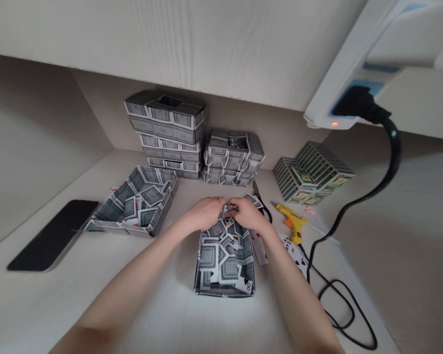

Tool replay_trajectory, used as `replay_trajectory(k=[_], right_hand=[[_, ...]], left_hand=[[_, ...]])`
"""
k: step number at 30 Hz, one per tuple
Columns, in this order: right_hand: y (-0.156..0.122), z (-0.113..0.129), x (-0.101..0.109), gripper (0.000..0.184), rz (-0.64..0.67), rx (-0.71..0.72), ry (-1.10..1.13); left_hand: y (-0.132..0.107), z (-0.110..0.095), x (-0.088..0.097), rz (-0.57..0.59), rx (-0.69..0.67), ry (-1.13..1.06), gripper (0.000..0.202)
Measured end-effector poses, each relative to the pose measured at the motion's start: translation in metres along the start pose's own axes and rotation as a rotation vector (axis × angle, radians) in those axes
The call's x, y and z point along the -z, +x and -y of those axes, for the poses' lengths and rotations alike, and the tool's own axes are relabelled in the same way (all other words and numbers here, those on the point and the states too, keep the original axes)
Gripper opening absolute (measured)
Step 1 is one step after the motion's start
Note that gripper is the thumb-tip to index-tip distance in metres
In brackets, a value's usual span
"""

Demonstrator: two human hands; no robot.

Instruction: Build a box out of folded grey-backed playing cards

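Observation:
A box made of playing cards (224, 268) stands on the white table in front of me, its inside lined with grey-backed cards. My left hand (205, 211) and my right hand (248, 213) meet at the box's far rim. Both have their fingers curled and pinched on the card edge there. What sits between the fingertips is small and partly hidden.
Another open card box (135, 206) lies to the left, with a black phone (55, 235) beyond it. Stacks of card boxes (168, 135) (232, 157) stand at the back wall, green card packs (312, 173) to the right. A yellow glue gun (293, 222), scissors (260, 199), loose cards (295, 250) and a black cable (335, 295) lie right.

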State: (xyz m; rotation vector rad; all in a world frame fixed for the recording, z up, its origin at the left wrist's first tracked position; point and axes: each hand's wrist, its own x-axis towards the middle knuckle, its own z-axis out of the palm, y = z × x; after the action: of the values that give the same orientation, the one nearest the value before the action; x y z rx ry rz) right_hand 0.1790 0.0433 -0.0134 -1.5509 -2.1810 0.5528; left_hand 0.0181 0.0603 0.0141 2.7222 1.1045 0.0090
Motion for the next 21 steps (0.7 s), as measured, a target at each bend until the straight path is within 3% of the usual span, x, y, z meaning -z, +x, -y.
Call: replay_trajectory(k=[11,17,19,21], right_hand=[[-0.001,0.008,0.001,0.008,-0.062,0.062,0.149],[-0.004,0.009,0.006,0.017,-0.085,0.062,0.281],[-0.004,0.012,0.007,0.020,-0.091,0.073,0.301],[-0.005,0.016,0.007,0.017,-0.095,0.088,0.264]], left_hand=[[0.001,-0.004,-0.007,-0.019,0.102,-0.024,0.025],[-0.010,0.029,0.015,0.110,0.012,-0.323,0.051],[-0.016,0.040,0.025,0.170,0.072,-0.312,0.061],[-0.021,0.046,0.033,0.308,0.129,-0.318,0.061]])
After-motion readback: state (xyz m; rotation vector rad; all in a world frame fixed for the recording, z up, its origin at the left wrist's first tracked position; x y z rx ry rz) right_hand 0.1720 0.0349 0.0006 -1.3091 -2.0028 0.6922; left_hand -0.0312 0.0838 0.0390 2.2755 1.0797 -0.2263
